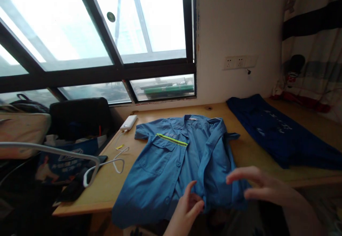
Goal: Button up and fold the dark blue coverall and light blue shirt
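Observation:
A blue short-sleeved work shirt (165, 161) lies spread on the wooden table, collar toward the window, its hem hanging over the front edge. A yellow-green reflective strip runs above its chest pocket. The front is unbuttoned, with the right-hand panel folded back on itself. At the lower middle, my left hand (187, 205) pinches the edge of that panel between thumb and fingers. Over the shirt's lower right side hovers my right hand (256, 186), slightly blurred, thumb and fingers apart with nothing between them.
Dark blue folded cloth with white lettering (283, 132) lies at the table's right. A white power bank (129, 123) with a white cable sits at the left back. Bags and a dark chair (82, 113) stand left of the table (109, 193). Behind are a window and wall sockets (239, 62).

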Available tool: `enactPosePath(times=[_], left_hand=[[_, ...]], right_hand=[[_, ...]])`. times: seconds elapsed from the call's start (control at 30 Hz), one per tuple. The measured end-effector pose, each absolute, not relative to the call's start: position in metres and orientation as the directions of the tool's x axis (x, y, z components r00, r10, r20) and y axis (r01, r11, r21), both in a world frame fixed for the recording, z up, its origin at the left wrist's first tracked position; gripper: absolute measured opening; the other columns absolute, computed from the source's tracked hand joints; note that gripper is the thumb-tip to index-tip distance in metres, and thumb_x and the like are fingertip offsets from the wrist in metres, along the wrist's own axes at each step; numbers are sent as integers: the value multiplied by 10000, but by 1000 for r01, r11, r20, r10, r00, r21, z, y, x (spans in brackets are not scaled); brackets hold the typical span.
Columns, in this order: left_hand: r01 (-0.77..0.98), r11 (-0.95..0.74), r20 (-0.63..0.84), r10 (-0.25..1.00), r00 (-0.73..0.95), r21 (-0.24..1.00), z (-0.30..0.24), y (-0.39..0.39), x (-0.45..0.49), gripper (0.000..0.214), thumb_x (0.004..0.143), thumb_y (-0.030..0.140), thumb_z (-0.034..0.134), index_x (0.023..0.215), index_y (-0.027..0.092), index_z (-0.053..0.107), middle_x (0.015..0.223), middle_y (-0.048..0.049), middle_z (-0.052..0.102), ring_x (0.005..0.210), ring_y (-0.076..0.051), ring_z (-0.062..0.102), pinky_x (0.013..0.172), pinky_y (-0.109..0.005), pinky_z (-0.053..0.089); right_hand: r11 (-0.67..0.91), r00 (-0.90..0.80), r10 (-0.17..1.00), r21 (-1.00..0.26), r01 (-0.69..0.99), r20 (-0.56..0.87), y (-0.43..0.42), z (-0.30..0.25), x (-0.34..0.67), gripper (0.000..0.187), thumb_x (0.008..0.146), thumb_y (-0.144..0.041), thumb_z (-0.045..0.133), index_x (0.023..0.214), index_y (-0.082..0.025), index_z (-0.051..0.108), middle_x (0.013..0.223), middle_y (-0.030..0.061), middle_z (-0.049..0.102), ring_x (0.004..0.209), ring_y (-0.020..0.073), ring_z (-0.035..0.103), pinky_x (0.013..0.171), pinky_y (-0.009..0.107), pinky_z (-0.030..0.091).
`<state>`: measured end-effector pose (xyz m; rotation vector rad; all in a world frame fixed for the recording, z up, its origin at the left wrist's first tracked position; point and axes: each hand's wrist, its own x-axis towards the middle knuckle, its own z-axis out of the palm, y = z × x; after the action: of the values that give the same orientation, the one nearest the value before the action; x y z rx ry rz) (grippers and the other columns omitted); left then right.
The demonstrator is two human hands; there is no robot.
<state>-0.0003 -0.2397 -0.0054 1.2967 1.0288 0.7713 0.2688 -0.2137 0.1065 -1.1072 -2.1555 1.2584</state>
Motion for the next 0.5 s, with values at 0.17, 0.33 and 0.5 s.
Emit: enactPosePath(times=[0.17, 0.33, 0.5], left_hand=[[392, 37, -151, 953, 263, 919, -18, -243, 14, 654, 705, 293, 569, 1271, 112, 294, 777, -50, 597, 637, -155, 561, 607, -265, 433], [482, -44, 0, 996, 91, 875, -8, -245, 10, 301, 759, 312, 448, 962, 145, 594, 856, -99, 632, 817, -212, 580, 736, -287, 433], [384, 116, 43, 923, -381, 916, 5, -229, -41, 331, 743, 384, 408, 885, 138, 577, 759, -54, 634, 712, -199, 581, 648, -275, 444]], right_hand=[[33, 63, 994, -777, 628, 93, -150, 20, 267, 511, 748, -457, 497, 1113, -102, 542, 1078, 159, 577, 909, 240, 579, 813, 371, 458], [120, 121, 949, -691, 713, 290, -98, -30, 274, 445, 786, -383, 405, 1094, -101, 560, 1103, 168, 562, 1018, 255, 528, 901, 413, 400], [397, -133, 878, -545, 738, 459, -69, -24, 273, 478, 823, -303, 354, 1288, -194, 386, 1345, 74, 365, 1259, 216, 268, 1032, 435, 234]])
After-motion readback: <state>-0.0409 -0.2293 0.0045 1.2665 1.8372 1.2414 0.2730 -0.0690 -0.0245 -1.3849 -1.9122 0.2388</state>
